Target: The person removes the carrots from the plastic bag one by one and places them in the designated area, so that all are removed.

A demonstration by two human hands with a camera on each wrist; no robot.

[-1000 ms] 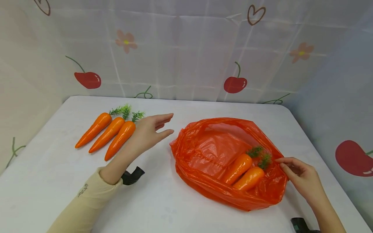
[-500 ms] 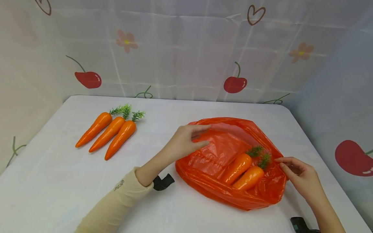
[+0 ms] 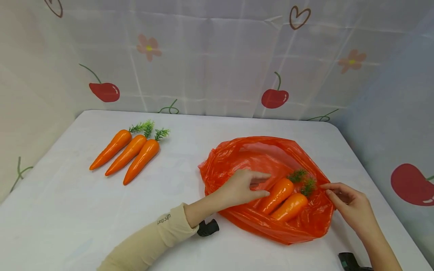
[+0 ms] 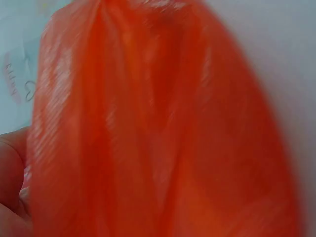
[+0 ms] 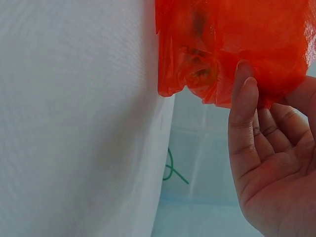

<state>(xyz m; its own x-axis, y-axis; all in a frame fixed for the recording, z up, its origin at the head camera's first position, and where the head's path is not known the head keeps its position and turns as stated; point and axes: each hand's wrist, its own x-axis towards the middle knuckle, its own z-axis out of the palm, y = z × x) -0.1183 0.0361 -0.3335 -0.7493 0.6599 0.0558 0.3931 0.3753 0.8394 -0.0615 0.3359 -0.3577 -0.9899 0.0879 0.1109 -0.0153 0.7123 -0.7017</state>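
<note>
An orange-red plastic bag [image 3: 234, 222] lies with its mouth spread wide on the table. Inside it two carrots [image 3: 291, 207] with green tops rest side by side. The left hand [image 3: 242, 188] hovers over the bag's mouth, fingers extended and holding nothing, its tips close to the left one of these carrots. At the bag's right rim the right hand [image 3: 352, 205] pinches the plastic between thumb and fingers; the right wrist view shows that grip too. In the left wrist view the bag [image 4: 163, 123] fills most of the picture and hides most of the hand.
Three more carrots [image 3: 140, 162] lie in a slanted row on the white table [image 3: 68, 226] at the left. Behind the table hangs a pale curtain [image 3: 203, 56] with cherries and flowers printed on it. A black wrist camera [image 3: 207, 227] sits under the left wrist.
From beside the three carrots, the left hand has moved right and toward the person, over the bag. The right hand stays at the bag's rim, and the carrots have not moved.
</note>
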